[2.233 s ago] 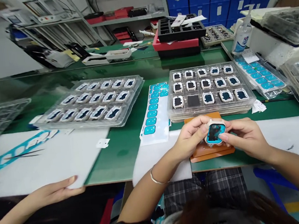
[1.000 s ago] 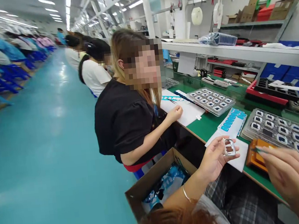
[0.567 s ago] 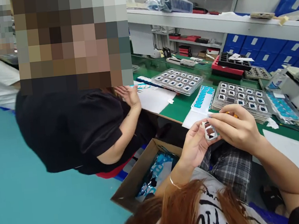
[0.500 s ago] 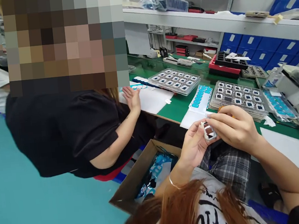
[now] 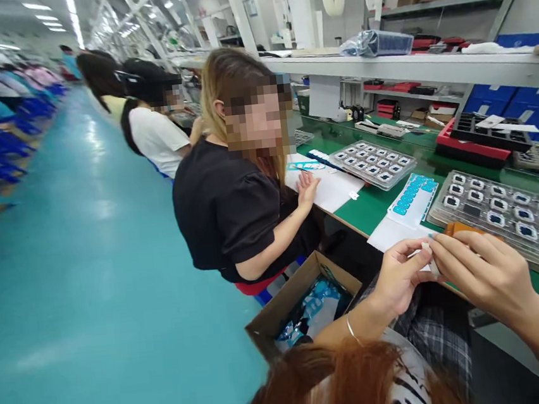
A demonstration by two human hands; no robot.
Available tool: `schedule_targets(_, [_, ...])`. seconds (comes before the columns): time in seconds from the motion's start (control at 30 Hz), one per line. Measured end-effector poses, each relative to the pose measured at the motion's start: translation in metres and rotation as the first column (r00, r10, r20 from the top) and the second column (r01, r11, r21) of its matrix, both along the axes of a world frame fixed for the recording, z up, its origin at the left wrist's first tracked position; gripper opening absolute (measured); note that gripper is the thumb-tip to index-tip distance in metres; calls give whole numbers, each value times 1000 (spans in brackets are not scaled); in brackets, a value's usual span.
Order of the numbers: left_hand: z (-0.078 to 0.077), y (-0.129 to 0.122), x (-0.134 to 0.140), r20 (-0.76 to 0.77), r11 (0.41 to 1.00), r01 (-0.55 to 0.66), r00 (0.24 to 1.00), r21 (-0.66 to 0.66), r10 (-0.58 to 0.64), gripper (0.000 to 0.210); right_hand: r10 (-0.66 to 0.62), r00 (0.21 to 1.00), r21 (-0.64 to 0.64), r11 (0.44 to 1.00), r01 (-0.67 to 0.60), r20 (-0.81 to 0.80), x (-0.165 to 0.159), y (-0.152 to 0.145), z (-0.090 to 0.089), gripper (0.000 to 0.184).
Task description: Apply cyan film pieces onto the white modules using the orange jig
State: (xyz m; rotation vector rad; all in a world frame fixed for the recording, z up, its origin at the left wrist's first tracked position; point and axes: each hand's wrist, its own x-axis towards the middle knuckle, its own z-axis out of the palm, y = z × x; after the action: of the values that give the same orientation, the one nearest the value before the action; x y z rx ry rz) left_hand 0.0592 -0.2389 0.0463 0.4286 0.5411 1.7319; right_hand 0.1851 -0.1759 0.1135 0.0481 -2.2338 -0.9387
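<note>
Between both my hands is a small white rounded frame (image 5: 432, 264), turned nearly edge-on, its face mostly hidden. My left hand (image 5: 401, 281) pinches it between thumb and fingers. The fingers of my right hand (image 5: 488, 270) are closed against its other side. Behind my right hand lies an orange object (image 5: 465, 227), partly covered. Beyond it, a clear plastic tray (image 5: 435, 211) holds rows of similar white-framed parts with dark centres. A sheet of blue stickers (image 5: 412, 199) rests on white paper (image 5: 387, 234) at the bench edge.
To my left sits a co-worker in a black top (image 5: 232, 205), one hand (image 5: 307, 189) raised over the bench. A cardboard box (image 5: 279, 302) with blue scraps stands below between us. Another tray of parts (image 5: 385, 184) and a red and black bin stack (image 5: 471, 144) lie farther back.
My view has swung left, bringing the aisle and other people into sight. The frame, earlier showing its open middle, is now turned edge-on. Both my hands still hold it.
</note>
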Motion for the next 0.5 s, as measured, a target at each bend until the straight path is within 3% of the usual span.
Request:
schedule_targets(0.17, [-1, 7, -1, -9, 1000, -23, 1000, -5, 23, 50, 60, 996, -28, 998, -62, -60, -3, 16, -4, 13])
schedule_targets(0.3, [-6, 6, -3, 25, 998, -14, 1000, 61, 13, 46, 94, 982, -123, 986, -115, -165, -3, 22, -6, 19])
schedule_targets(0.5, [-13, -8, -17, -18, 991, -60, 998, 119, 63, 41, 49, 914, -201, 970, -140, -402, -1, 14, -21, 29])
